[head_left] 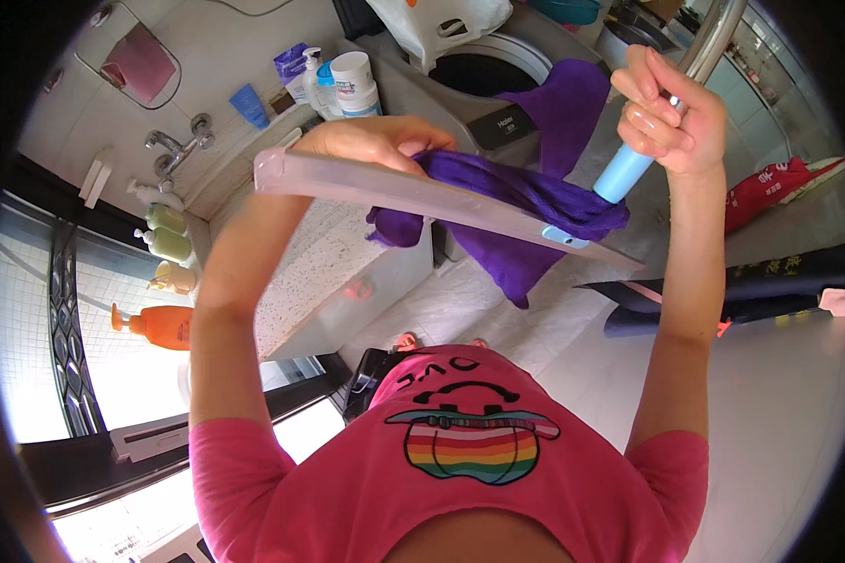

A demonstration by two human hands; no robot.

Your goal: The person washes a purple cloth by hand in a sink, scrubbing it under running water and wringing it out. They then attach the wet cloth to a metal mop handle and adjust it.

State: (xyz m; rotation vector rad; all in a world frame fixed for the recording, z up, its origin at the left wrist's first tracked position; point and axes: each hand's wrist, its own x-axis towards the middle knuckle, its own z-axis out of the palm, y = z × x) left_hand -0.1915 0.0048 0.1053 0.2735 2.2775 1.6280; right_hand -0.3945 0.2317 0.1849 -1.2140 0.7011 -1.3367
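A mop or squeegee with a metal pole and light blue sleeve [623, 174] is raised before me. My right hand [672, 116] is closed around the pole just above the sleeve. Its long flat pinkish-grey head [408, 199] slants across the view below the sleeve. At the far left end of the head, my left hand [377, 144] has its fingers curled against the purple cloth [493, 183]; the head partly hides it. The cloth is bunched along the head and around the sleeve's lower end, with corners hanging down. Another purple part spreads up towards the washing machine.
A grey Haier washing machine [458, 116] stands ahead, its round door open, a white plastic bag [443, 28] on it. Bottles and tubs line the stone ledge [324, 267] at left, near a wall tap [176, 148]. An orange pump bottle [162, 327] and dark hanging fabric [781, 281] flank me.
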